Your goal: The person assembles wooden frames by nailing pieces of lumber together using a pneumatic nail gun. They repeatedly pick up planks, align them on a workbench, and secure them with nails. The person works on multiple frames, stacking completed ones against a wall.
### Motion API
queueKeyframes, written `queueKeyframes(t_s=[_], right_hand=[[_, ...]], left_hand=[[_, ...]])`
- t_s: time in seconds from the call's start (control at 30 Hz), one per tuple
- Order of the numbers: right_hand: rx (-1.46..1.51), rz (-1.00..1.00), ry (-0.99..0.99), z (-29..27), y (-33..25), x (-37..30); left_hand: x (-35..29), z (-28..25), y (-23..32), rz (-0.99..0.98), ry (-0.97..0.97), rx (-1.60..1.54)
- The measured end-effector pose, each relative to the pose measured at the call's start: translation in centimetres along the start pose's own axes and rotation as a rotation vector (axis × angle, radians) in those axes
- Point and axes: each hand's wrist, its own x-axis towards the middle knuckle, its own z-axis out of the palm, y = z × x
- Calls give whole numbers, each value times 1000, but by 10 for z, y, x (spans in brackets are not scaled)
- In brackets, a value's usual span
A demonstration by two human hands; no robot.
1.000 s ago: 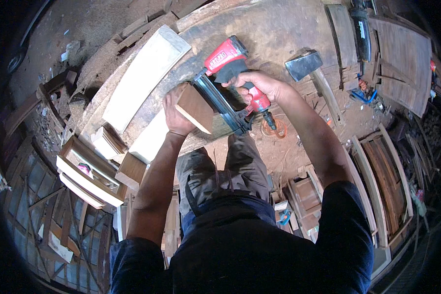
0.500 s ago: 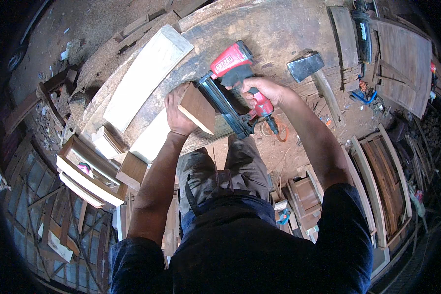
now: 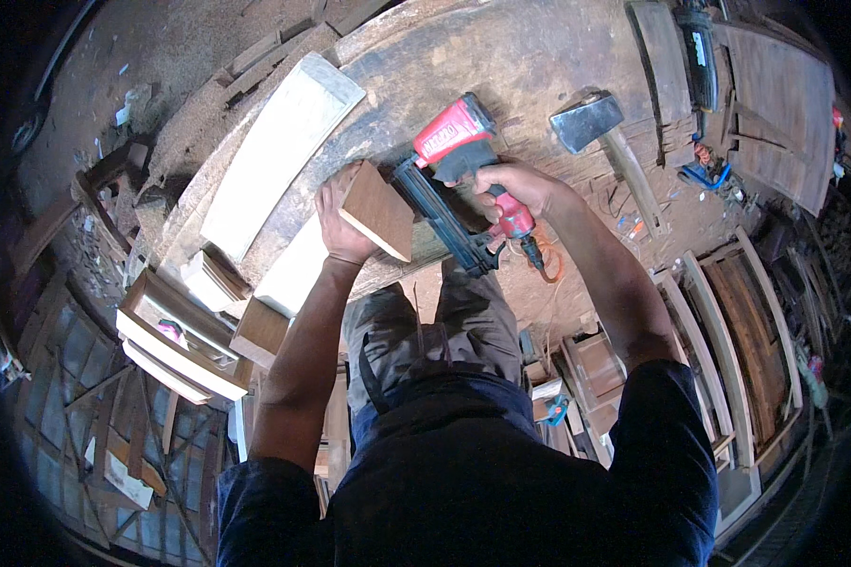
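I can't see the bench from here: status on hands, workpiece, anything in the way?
Left hand gripping brown wooden block. Right hand holding red nail gun by its grip. Hammer to the gun's right, clear of both hands.

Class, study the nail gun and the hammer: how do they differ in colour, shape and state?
Colour: the nail gun is red and black; the hammer is grey-headed with a wooden shaft. Shape: the nail gun has a long dark magazine; the hammer, one blocky head. State: the nail gun is held; the hammer lies unheld, its head on the workbench. Both are hand tools.
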Motion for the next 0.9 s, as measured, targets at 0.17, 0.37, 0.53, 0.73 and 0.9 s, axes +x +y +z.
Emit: queueKeyframes(t_s=[0.17,0.37,0.53,0.73,0.9], right_hand=[[73,32,73,10,0,-11],[102,3,62,7,11,-12],[121,64,102,-1,23,-14],[74,11,84,7,17,-30],[61,-2,101,3,25,-28]], left_hand=[[-1,7,-5,44,34,52],[2,3,1,45,51,74],[5,-7,9,32,17,79],[1,2,1,22,8,58],[3,-3,6,12,6,58]])
